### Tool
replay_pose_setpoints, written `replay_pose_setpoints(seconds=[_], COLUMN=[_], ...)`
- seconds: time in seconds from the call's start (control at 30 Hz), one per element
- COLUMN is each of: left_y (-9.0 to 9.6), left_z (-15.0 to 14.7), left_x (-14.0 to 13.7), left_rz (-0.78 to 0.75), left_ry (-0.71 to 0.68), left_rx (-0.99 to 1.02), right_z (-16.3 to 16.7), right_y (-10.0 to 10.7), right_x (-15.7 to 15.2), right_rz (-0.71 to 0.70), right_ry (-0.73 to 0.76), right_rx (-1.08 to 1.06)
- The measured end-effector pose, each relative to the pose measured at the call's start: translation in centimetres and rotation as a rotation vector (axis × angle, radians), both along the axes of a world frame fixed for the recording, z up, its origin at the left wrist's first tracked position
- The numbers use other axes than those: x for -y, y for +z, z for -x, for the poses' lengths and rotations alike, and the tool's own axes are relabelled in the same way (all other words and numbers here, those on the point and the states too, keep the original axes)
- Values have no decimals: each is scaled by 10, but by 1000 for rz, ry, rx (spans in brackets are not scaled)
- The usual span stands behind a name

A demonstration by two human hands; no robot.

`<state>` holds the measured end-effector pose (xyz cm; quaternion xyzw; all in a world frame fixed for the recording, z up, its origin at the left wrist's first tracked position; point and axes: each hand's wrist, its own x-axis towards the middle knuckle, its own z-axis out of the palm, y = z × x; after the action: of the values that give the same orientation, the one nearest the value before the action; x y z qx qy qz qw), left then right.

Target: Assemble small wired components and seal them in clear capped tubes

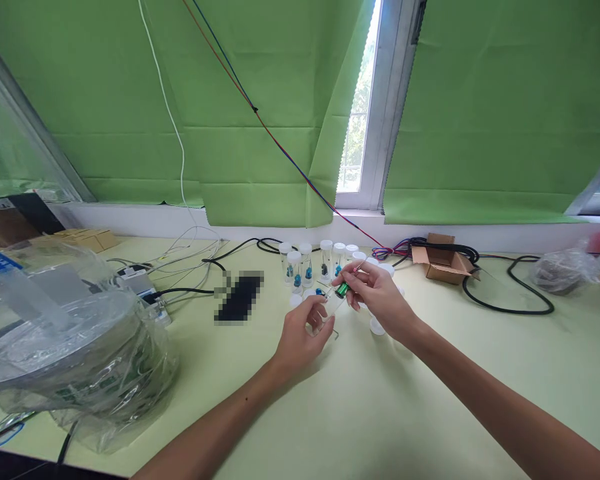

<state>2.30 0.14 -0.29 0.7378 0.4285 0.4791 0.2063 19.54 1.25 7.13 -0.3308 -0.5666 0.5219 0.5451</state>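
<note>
My left hand (305,333) is closed around a clear plastic tube (334,304), its mouth tilted up to the right. Between the thumb and fingers of my right hand (367,287) is a small green cylindrical part (342,290) with a dark end and thin wires. The green part is at the tube's upper end; whether it is inside the rim I cannot tell. Behind the hands stand several clear vials (307,263) with white caps and blue pieces inside. A white cap (377,326) lies below my right hand. A thin bent green piece (336,335) shows beside my left thumb.
A large plastic-wrapped container (95,360) fills the left side. A pixelated dark object (239,299) lies left of the vials. An open cardboard box (443,263) with black cable (510,311) stands at the back right, near a bagged bundle (565,270). Red and blue wires (300,170) hang across the window.
</note>
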Motion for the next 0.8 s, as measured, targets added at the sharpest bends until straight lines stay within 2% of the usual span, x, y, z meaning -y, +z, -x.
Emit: replay_pose_setpoints(seconds=[0.4,0.8], left_y=[0,0], left_z=[-1,0], left_x=[-1,-1], left_rz=[15,34], left_ry=[-5,-29], left_rx=[45,114], right_z=[1,2], right_y=[-10,-4], right_x=[-6,-1], right_rz=[64,34], right_ry=[-20,89], right_rx=[-123,-197])
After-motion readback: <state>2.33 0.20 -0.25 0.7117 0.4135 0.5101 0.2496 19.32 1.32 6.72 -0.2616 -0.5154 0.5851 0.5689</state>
